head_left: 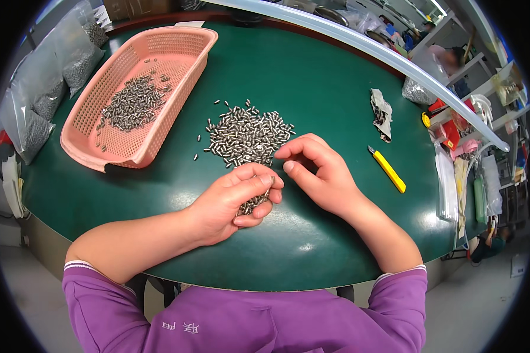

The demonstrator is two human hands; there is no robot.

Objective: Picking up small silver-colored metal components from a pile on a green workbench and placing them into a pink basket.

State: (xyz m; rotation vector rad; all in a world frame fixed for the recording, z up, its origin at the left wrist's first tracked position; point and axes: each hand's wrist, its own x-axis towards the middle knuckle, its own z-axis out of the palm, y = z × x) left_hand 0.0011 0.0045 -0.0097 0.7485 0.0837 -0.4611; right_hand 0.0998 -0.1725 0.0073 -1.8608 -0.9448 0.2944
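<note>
A heap of small shiny metal pins (247, 134) lies on the green tabletop (312, 259), with a few strays at its left edge. My left hand (232, 203) is curled palm-up just in front of the heap, cupping several of the same metal pins; its thumb and forefinger pinch together above them. My right hand (321, 170) hovers at the heap's right edge, thumb and forefinger bent toward each other with a gap between them. I see nothing in that gap. More pins fill the middle of a pink plastic basket (176, 112) at the far left.
Clear bags of metal parts (47, 94) line the table's left edge. To the right lie a yellow utility knife (388, 170) with its tip showing and a crumpled grey rag (381, 115). A white bar (359, 41) crosses over the far right side. Shelving with hanging items stands beyond.
</note>
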